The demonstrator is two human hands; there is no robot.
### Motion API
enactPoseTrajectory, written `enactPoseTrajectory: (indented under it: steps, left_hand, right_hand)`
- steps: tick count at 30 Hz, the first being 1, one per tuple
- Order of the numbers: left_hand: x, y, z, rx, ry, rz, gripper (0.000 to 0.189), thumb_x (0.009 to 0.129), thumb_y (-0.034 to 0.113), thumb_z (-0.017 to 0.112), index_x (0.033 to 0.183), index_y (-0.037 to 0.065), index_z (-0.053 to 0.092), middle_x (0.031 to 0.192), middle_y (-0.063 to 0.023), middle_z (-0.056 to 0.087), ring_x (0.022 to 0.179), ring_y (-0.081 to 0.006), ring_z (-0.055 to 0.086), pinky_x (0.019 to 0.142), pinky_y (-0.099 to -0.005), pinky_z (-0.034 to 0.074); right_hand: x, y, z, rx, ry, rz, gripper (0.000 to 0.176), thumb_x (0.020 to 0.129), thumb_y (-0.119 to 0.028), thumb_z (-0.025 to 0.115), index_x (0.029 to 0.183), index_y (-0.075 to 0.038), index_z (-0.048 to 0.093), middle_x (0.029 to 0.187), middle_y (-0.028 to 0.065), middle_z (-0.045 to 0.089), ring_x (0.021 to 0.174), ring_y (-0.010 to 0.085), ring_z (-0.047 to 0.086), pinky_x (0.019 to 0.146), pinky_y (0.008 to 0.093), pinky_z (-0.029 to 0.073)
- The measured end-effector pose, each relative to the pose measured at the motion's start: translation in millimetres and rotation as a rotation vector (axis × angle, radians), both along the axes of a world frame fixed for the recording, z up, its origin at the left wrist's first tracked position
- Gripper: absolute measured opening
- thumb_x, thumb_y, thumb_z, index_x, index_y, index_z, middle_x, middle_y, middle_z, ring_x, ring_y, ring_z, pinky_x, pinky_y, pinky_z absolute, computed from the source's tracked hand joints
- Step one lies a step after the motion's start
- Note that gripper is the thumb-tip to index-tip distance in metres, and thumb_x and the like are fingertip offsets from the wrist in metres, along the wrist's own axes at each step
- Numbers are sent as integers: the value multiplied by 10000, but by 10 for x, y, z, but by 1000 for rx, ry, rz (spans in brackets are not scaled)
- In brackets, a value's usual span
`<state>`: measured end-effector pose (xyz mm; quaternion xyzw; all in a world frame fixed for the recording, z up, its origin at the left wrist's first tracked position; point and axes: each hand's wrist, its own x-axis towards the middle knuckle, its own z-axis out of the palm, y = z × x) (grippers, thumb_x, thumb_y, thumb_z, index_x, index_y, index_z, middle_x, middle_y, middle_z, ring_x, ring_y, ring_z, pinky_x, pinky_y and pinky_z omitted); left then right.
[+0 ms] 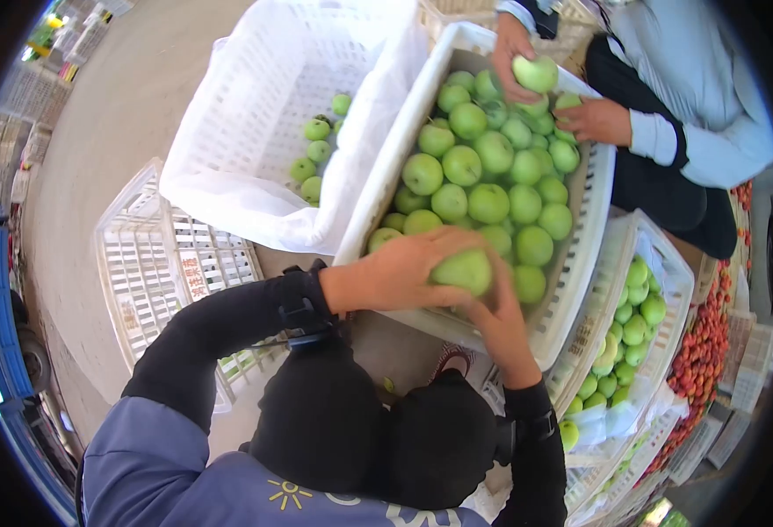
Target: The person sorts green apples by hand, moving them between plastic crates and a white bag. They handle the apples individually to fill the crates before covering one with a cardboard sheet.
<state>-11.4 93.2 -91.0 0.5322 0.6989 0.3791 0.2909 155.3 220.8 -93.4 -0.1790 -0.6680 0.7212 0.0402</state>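
A green apple (462, 271) is between my two hands above the near end of a white plastic crate (585, 263). My left hand (395, 269) wraps it from the left and behind. My right hand (502, 327) has its fingers against the apple's right side, slightly smeared by motion. Many more green apples (488, 203) fill the crate under and beyond my hands. At its far end, another person's hand (511, 54) grips a green apple (536, 74), and that person's other hand (602, 121) touches apples at the crate's right side.
A crate lined with white cloth (228, 167) stands on the left with several small green apples (317, 151). An openwork white crate (145, 281) is below it. Right of me, another crate (668, 255) holds green apples (634, 329). Small red fruit (698, 351) lies beyond.
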Motion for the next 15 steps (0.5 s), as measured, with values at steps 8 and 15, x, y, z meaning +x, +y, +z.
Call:
enactPoseTrajectory:
  steps: [8,15]
  left_hand:
    - [-36,-86,-100,111,-564,-82,493,965,277,566,1396,70,446,1295,-137,501,1260,-242,452,1060,-374,358]
    - [-499,85,86,88,-1101,228,410,1039,348,416,1391,144,458,1235,-59,582,1073,-174,604,835,-354,546]
  right_hand:
    - [4,-62,-80,19,16,5,740,873,36,550,1517,-22,189,1491,125,339,1362,226,374,1114,352,322]
    - [463,247,273,306,27,-317,582,920,-140,557,1446,-19,339,1422,160,453,1089,219,583,942,337,451]
